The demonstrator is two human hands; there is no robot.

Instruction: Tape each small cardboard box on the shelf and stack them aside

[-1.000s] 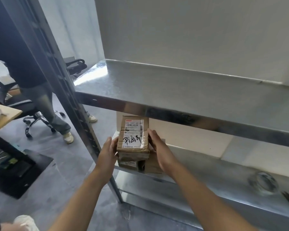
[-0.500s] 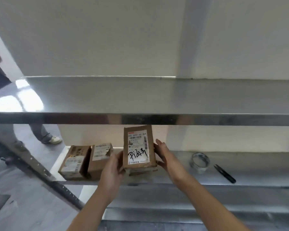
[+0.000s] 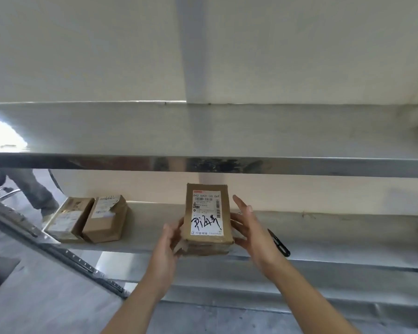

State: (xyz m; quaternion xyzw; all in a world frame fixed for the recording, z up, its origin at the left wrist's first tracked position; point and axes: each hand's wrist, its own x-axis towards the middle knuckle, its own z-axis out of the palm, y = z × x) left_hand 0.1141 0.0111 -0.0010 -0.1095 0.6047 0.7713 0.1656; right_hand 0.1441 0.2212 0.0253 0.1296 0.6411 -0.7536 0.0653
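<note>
Standing tilted with its long axis running away from the viewer, the labelled box (image 3: 206, 214) shows its white label face up, black handwriting scrawled across the lower part, brown tape-glossed cardboard around it. It sits over the front edge of the lower shelf (image 3: 323, 235), right of two other boxes (image 3: 88, 219) lying side by side. The left hand (image 3: 168, 247) cups its left side with curled fingers. The right hand (image 3: 250, 227) is spread, fingers straight, lower fingers against the right side.
</note>
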